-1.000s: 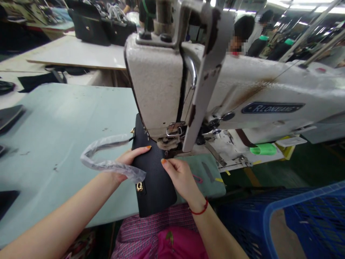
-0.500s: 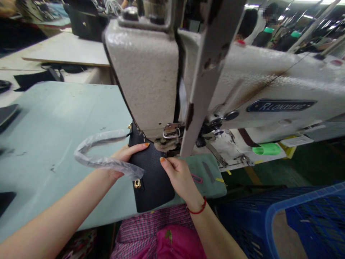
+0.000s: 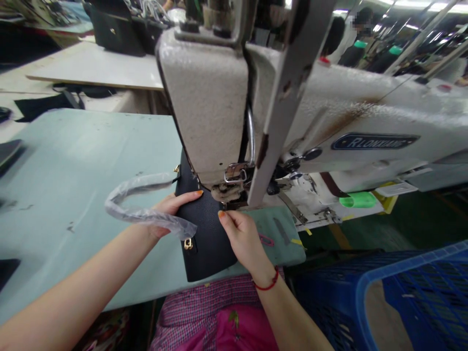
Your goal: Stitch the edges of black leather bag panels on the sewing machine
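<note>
A black leather bag piece lies under the head of a sewing machine, its right edge at the needle area. Its curved handle is wrapped in clear plastic and joined by gold rings, one of them a gold buckle. My left hand grips the piece from its left side, thumb on top and the other fingers hidden beneath, with the handle passing over it. My right hand pinches the right edge just in front of the presser foot, thumb uppermost.
A blue plastic crate stands at the lower right. Pink snips lie on the green table cover beside my right hand. A black bag sits on the white board behind. A green roll rests on the machine bed.
The bag piece has slid slightly away from me, deeper under the machine head. Both hands keep their hold on it. The view has shifted a little.
</note>
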`<state>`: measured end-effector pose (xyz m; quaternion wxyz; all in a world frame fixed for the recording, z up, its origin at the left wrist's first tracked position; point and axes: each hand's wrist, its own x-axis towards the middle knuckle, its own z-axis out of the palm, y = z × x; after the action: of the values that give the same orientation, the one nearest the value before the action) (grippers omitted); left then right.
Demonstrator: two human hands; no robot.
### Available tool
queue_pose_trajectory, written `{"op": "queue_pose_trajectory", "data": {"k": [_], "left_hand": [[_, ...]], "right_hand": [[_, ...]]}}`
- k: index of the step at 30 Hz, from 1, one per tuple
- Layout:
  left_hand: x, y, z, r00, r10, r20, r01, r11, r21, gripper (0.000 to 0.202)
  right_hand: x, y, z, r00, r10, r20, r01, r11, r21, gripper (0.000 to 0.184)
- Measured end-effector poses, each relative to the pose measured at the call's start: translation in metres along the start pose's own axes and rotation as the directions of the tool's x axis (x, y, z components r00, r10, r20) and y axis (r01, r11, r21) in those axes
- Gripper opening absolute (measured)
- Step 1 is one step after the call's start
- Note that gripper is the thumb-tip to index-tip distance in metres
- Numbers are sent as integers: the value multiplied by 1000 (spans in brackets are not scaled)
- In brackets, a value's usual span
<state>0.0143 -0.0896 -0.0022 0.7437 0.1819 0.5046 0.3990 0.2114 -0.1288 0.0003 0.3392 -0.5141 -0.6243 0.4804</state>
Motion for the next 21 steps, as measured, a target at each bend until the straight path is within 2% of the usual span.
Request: {"op": "queue_pose_trajectory", "data": {"k": [6,9,12,15,18,21], "left_hand": [[-3,-9,2,997,65,-31,-67,996,-51,30],[-12,-24,14,983,126,-137,-143,982,-126,34],[-22,-44,34,939,173,-296,-241,948,-210,32],[-28,-61,53,903,152,-402,-282,916,-285,29],[-28,-71,64,886,129,-444,-303,889,-345,32],[-28,-74,67,886,154,-436,-323,881,-346,32]], "right_hand": [[2,-2,-10,998,-43,40,46,996,-71,31],[8,-10,-27,991,-46,124,72,973,-220,29],[17,-23,-46,982,-36,183,111,901,-419,24],[24,-34,-57,983,-50,175,144,803,-579,19],[28,-40,-59,987,-63,147,146,733,-664,19],[28,-41,-59,987,-81,138,154,706,-691,20]]}}
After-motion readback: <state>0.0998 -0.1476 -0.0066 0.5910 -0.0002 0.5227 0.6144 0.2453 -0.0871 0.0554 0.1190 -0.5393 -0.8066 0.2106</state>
